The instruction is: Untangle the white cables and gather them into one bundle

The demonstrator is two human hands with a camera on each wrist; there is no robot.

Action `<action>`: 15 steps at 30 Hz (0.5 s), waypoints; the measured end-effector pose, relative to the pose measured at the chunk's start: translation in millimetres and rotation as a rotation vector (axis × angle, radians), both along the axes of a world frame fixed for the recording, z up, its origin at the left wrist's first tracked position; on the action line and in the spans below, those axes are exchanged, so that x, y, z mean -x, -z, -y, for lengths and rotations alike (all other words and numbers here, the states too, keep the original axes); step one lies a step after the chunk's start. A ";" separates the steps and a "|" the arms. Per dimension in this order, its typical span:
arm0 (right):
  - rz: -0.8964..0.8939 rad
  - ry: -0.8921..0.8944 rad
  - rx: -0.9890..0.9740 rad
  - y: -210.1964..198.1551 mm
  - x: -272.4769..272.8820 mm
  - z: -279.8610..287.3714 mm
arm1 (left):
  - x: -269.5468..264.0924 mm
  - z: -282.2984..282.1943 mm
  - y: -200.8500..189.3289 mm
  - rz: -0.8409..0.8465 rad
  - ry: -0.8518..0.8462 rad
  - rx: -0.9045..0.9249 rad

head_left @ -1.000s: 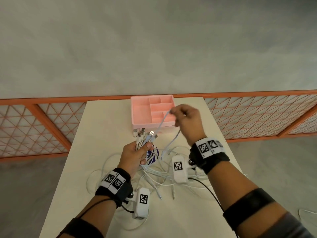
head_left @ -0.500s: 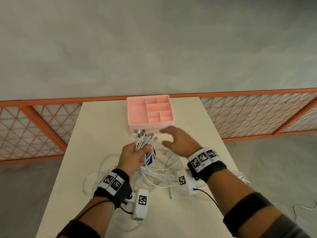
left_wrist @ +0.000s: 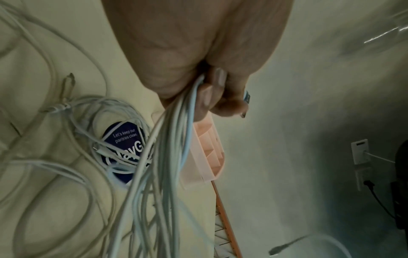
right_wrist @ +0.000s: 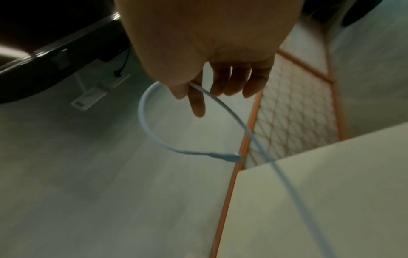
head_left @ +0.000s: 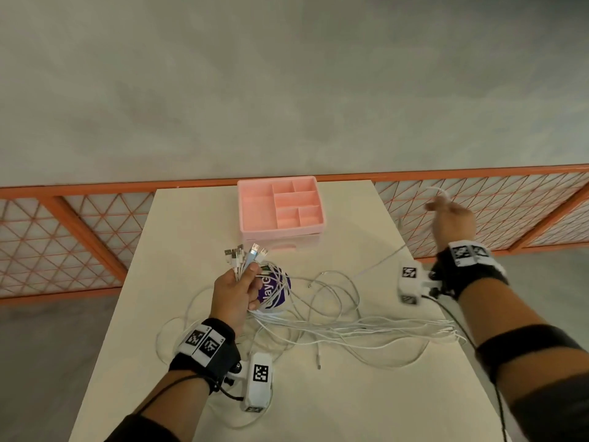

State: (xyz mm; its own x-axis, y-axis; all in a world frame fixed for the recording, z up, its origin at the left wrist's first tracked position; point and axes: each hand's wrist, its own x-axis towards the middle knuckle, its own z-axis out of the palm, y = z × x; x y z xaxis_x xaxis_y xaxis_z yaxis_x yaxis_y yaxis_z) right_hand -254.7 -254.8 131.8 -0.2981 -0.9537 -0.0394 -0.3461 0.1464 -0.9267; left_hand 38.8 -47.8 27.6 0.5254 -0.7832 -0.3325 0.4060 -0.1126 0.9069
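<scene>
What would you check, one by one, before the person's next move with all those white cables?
1. Left hand grips the gathered plug ends: ok.
2. Right hand has one cable pinched between thumb and finger: ok.
3. That cable's free end is clear of the tangle: ok, it dangles past the table edge.
4. Loose cables on the table are untangled: not ok, loops cross.
5. Cables are off the round sticker: not ok.
6. Pink tray stays clear of cables: ok.
</scene>
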 end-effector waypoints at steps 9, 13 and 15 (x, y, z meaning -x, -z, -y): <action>-0.181 0.117 -0.436 45.5 82.3 -10.5 | 9.7 14.7 -21.3 -0.113 0.019 0.060; -0.311 0.079 -0.492 59.4 21.9 -40.1 | 23.3 27.0 -33.9 -0.091 0.066 0.103; -0.367 0.030 -0.462 63.6 -12.0 -45.2 | 29.4 31.7 -39.9 -0.062 0.095 0.125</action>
State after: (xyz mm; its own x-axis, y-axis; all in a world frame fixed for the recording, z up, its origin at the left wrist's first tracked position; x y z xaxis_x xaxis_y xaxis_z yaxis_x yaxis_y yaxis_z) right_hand -242.7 -209.5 68.2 -0.3976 -0.8532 -0.3377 -0.6212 0.5211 -0.5853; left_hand 9.5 -79.5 67.5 0.4283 -0.8657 -0.2589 0.4542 -0.0414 0.8899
